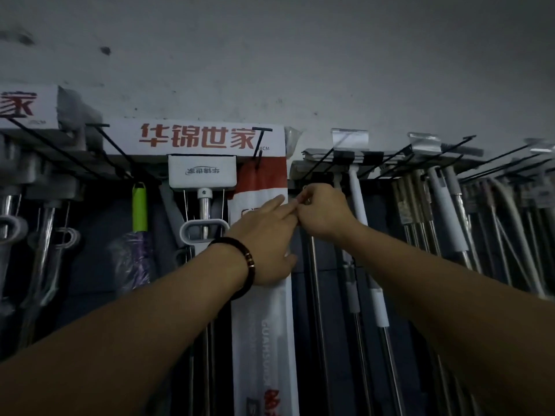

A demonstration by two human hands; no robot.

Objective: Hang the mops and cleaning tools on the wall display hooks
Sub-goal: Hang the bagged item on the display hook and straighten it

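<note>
Crowded wall display (192, 139), hands (322, 213) meeting

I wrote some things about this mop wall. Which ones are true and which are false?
1. The left hand wears a dark bracelet on its wrist. True.
2. The green handle hangs right of both hands. False: it hangs to their left.
3. The sign has red letters. True.
4. The right hand rests far from the left hand. False: their fingers meet.
</note>
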